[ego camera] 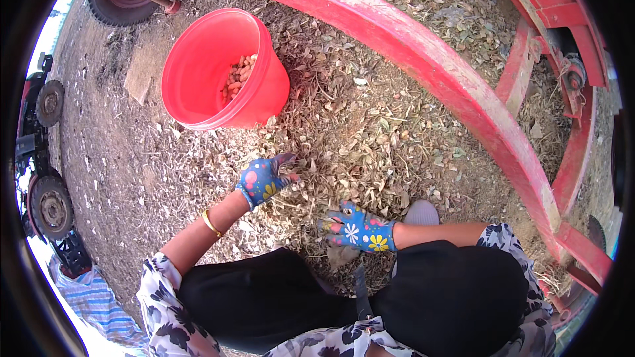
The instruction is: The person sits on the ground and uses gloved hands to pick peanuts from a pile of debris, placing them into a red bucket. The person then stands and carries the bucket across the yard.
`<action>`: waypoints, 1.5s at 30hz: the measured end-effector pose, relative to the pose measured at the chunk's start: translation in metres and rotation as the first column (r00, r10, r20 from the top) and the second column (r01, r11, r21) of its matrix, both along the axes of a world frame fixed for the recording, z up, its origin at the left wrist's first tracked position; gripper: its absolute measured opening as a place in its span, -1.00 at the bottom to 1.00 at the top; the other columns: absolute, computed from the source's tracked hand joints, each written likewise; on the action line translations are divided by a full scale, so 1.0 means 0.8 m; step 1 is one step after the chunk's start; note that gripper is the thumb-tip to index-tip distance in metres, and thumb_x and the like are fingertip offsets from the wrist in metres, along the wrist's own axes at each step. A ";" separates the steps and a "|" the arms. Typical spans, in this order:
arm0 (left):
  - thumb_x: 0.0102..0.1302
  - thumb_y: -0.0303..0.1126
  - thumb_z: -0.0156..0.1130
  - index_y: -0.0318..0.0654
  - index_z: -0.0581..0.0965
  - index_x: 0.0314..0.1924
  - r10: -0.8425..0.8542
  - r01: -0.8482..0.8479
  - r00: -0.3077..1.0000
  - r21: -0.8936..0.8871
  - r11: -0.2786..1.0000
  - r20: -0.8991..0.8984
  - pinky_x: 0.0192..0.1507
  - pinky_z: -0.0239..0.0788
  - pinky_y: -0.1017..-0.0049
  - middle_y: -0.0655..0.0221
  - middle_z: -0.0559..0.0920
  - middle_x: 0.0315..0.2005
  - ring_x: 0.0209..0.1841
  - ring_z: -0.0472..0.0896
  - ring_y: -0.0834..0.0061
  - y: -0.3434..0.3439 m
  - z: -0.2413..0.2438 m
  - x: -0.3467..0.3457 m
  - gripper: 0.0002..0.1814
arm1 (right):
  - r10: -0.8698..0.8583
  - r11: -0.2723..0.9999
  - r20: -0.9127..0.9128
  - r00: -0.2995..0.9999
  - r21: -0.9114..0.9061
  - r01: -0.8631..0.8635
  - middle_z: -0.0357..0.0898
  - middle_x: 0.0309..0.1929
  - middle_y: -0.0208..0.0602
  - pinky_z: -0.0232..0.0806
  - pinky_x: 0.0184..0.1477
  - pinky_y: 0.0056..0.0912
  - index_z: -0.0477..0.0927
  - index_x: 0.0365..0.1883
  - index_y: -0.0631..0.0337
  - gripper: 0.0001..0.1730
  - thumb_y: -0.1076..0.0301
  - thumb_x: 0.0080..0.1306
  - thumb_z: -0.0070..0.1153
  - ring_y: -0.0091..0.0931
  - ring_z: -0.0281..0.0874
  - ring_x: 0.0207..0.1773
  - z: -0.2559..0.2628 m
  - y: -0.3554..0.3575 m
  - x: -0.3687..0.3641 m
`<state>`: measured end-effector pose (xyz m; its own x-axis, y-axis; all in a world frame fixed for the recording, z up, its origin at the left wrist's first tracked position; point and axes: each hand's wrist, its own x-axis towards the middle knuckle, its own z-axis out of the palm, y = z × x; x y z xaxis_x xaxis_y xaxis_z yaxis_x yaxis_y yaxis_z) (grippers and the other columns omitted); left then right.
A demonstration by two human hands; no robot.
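My left hand (263, 180), in a blue flowered glove, reaches over the dry leaf litter (342, 158). Two of its fingers point right, apart, with nothing visible between them; the others are partly hidden. Spread on the litter between my knees is my right hand (358, 228), gloved alike, with nothing seen in it. Beyond my left hand a red plastic bucket (273, 74) leans with its mouth towards the left. Several unshelled peanuts (239, 77) lie inside it, against the right side of its wall.
A red metal frame beam (397, 34) curves from the top to the right. At top left is a tyred wheel (116, 0). A wheeled machine (49, 203) stands far left, above a blue-striped woven sheet (101, 302). My shoe (421, 212) shows beside my right wrist.
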<state>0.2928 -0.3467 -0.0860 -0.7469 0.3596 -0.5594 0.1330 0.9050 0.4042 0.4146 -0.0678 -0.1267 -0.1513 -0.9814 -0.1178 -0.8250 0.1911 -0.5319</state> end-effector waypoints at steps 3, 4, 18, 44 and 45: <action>0.23 0.21 0.23 0.06 0.49 0.23 -0.256 0.268 0.963 -0.199 0.943 0.081 -0.26 0.50 0.14 0.10 0.69 -0.38 -0.30 0.68 0.03 -0.011 -0.002 0.029 -0.35 | -0.177 0.964 0.043 0.983 0.207 0.164 0.02 0.56 -0.16 -0.22 0.50 0.18 0.20 0.47 -0.19 -0.18 0.14 0.22 0.16 -0.08 -0.06 0.57 -0.007 0.053 0.004; 0.22 0.18 0.26 0.09 0.47 0.24 -0.250 0.276 0.959 -0.244 0.930 0.130 -0.21 0.51 0.12 0.11 0.70 -0.33 -0.25 0.68 0.02 -0.016 -0.011 0.034 -0.35 | -0.226 0.941 0.037 0.973 0.266 0.209 0.01 0.56 -0.15 -0.20 0.47 0.22 0.24 0.46 -0.17 -0.20 0.12 0.23 0.17 -0.06 -0.06 0.56 -0.008 0.070 -0.004; 0.17 -0.07 0.34 0.00 0.57 0.13 -0.055 0.057 0.998 -0.295 0.954 0.015 -0.13 0.55 0.22 0.16 0.72 -0.23 -0.19 0.69 0.10 -0.124 -0.042 0.011 -0.49 | -0.692 0.722 0.048 0.721 0.070 0.688 0.32 0.36 -0.10 0.20 0.33 -0.09 0.30 0.43 -0.06 -0.13 0.23 0.07 0.25 -0.11 0.27 0.36 -0.025 0.089 0.014; 0.38 0.01 0.14 0.15 0.46 0.26 -0.479 0.496 0.868 0.172 0.851 -0.135 -0.48 0.43 0.20 0.25 0.66 -0.47 -0.49 0.64 0.17 0.026 0.001 0.065 -0.52 | -0.768 0.259 0.622 0.154 0.082 0.962 0.52 0.22 -0.13 0.28 0.30 -0.19 0.49 0.26 0.09 -0.41 0.21 0.26 0.29 -0.22 0.48 0.25 0.003 0.119 -0.073; 0.40 -0.10 0.08 0.12 0.42 0.30 -0.507 0.522 0.853 0.243 0.818 -0.126 -0.51 0.42 0.23 0.26 0.64 -0.52 -0.50 0.64 0.18 0.037 -0.009 0.080 -0.52 | -0.818 0.257 0.528 0.227 -0.017 0.966 0.54 0.20 -0.13 0.29 0.30 -0.21 0.51 0.24 0.11 -0.44 0.21 0.27 0.29 -0.25 0.49 0.24 -0.005 0.123 -0.077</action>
